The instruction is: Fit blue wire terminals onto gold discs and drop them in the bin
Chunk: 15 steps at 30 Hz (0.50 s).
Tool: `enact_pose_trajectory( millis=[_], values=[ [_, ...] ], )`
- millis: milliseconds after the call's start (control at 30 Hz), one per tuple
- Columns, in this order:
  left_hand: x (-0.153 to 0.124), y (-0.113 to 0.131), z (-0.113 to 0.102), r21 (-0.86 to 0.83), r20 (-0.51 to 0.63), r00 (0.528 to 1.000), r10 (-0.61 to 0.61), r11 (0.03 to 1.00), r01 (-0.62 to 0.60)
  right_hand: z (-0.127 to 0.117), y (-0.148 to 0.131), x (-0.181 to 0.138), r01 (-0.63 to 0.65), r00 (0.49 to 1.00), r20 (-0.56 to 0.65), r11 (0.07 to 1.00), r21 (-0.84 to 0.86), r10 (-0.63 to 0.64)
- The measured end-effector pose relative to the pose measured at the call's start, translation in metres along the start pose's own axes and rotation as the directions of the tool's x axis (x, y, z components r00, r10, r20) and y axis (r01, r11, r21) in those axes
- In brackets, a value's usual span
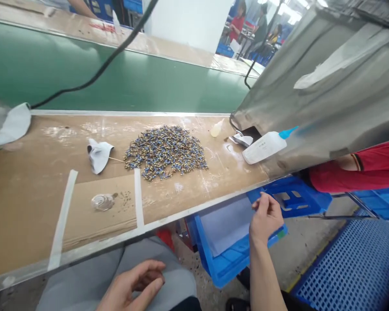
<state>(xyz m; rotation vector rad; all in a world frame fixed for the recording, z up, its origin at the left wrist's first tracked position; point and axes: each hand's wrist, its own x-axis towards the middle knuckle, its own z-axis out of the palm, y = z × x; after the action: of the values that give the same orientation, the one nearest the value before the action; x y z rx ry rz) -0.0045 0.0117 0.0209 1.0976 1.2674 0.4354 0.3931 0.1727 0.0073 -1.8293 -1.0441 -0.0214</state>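
In the workshop, a long green surface [181, 82] runs along the far side of a brown worktable [229, 181]. Below the near edge of the table stands a blue crate [218, 272] with a pale sheet [226, 222] inside. On the table, near the middle, lies the pile of small parts [166, 151], blue and golden. The left hand [137, 283] is over the grey trousers [178, 272], relaxed and released, its fingers loosely curved. The right hand [267, 218] is over the crate, its fingers bent together; whether they pinch something, I cannot tell. A white bottle [264, 148] lies to the right of the pile, a white cloth [99, 156] to its left.
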Motion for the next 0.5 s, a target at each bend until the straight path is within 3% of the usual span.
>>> enact_pose_trajectory(
  millis=[33, 100, 167, 200, 267, 333, 500],
  values=[
    [-0.002, 0.001, 0.000, -0.005, -0.025, 1.000, 0.011, 1.000, -0.011, 0.000, -0.022, -0.008, 0.030, 0.999, 0.037, 0.997, 0.070, -0.032],
    [-0.006, 0.004, 0.001, -0.021, -0.073, 0.997, 0.033, 0.999, -0.035, 0.009, -0.070, -0.020, 0.107, 0.955, 0.247, 0.968, 0.225, -0.163],
    [-0.011, 0.006, 0.001, -0.045, -0.116, 0.992, 0.049, 0.998, -0.054, 0.027, -0.115, -0.027, 0.196, 0.791, 0.490, 0.910, 0.366, -0.367],
    [-0.014, 0.006, 0.000, -0.056, -0.130, 0.990, 0.054, 0.996, -0.062, 0.038, -0.134, -0.030, 0.239, 0.704, 0.546, 0.875, 0.420, -0.455],
    [-0.021, 0.003, -0.004, -0.080, -0.163, 0.985, 0.053, 0.995, -0.067, 0.060, -0.165, -0.035, 0.335, 0.576, 0.579, 0.813, 0.477, -0.577],
    [-0.028, -0.002, -0.010, -0.101, -0.209, 0.977, 0.037, 0.993, -0.059, 0.077, -0.185, -0.041, 0.432, 0.496, 0.576, 0.760, 0.486, -0.650],
    [-0.044, -0.020, -0.030, -0.139, -0.223, 0.975, -0.009, 0.990, -0.023, 0.094, -0.204, -0.050, 0.661, 0.266, 0.645, 0.622, 0.419, -0.717]
  ],
)
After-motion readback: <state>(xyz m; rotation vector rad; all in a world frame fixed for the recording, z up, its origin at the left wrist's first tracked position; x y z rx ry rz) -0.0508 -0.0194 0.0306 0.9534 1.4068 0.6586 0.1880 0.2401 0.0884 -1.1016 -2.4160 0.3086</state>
